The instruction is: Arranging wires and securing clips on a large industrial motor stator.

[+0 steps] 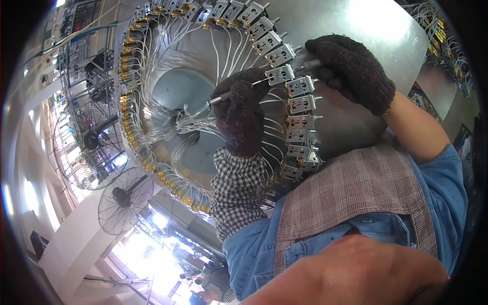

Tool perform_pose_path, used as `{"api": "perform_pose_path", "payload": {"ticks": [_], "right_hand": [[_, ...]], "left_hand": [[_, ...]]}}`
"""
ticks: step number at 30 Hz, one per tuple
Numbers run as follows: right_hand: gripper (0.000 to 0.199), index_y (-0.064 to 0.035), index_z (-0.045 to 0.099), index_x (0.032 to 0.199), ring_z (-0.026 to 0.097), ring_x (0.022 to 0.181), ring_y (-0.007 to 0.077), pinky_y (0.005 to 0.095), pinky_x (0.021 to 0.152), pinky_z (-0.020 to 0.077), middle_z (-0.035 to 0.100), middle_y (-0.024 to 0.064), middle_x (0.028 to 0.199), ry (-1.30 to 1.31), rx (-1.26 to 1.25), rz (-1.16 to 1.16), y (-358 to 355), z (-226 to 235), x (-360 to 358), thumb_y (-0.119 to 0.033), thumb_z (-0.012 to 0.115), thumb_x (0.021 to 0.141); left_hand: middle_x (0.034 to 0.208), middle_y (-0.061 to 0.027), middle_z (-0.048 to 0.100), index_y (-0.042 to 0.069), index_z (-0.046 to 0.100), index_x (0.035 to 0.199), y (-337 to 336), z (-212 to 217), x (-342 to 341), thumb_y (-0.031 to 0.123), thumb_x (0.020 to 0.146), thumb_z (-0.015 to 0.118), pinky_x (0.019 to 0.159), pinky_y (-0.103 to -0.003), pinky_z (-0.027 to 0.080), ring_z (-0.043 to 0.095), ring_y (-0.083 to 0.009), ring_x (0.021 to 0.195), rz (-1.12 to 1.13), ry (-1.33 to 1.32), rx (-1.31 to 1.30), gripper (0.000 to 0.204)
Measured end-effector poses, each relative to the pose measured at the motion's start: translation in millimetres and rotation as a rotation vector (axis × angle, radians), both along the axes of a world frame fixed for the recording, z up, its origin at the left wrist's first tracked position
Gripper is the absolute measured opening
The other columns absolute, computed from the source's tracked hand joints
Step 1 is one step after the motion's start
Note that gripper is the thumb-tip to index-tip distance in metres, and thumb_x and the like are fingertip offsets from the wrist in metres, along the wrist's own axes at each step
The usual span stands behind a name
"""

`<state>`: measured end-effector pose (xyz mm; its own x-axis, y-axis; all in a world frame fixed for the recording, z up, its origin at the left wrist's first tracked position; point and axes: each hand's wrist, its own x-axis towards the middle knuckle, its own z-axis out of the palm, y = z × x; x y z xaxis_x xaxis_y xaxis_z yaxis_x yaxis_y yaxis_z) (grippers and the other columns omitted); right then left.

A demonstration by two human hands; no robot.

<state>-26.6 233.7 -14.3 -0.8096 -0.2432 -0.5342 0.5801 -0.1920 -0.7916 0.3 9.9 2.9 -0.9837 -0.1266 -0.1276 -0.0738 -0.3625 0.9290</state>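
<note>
Knitted cloth gloves [356, 71] (dark, fuzzy), glossy metal disc [356, 30]

Left hand [240, 114] in dark knit glove, fingers curled shut, checked sleeve on forearm; right hand [353, 71] gloved alike, fingers bent closed, wrist flexed, forearm bare to rolled blue sleeve; hands near each other, not touching.

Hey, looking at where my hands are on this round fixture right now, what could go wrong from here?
1. The left hand holds a thin metal tool among the loose white wires; its tip might snag or nick one.
2. The right hand presses a tool against one small metal block in a crowded ring; a slip could hit the next block.
3. Thick knit gloves may dull your grip.
</note>
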Motion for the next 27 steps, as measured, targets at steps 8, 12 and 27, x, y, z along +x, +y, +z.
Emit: {"api": "perform_pose_path", "payload": {"ticks": [8,12,27], "right_hand": [[0.036,-0.008,0.061,0.114,0.059,0.061,0.0088,0.0217,0.048,0.0463,0.064,0.0035,0.082,-0.047,0.051,-0.016,-1,11,0,-0.035,0.056,0.091],[0.036,-0.0063,0.06,0.117,0.061,0.068,0.0085,0.0218,0.054,0.0483,0.065,0.0044,0.089,0.077,-0.098,-0.104,-1,0,4,-0.03,0.057,0.091],[0.037,-0.0068,0.054,0.126,0.059,0.083,0.01,0.0201,0.059,0.0472,0.063,0.0053,0.102,0.129,0.054,-0.1,30,14,32,-0.019,0.053,0.091]], "left_hand": [[0.102,-0.0214,0.061,-0.007,0.054,0.106,-12,-11,0,0.022,0.093,0.053,0.081,-0.042,0.057,0.064,-0.0311,0.094,-0.065,-0.002,0.133,0.031],[0.103,-0.022,0.061,-0.007,0.053,0.106,-13,-13,-1,0.021,0.093,0.053,0.082,-0.043,0.057,0.063,-0.0315,0.094,-0.073,-0.002,0.16,0.031],[0.104,-0.0189,0.062,-0.001,0.055,0.107,-6,0,23,0.04,0.091,0.057,0.078,-0.039,0.056,0.065,-0.0298,0.091,-0.203,-0.176,0.113,0.044]]}}
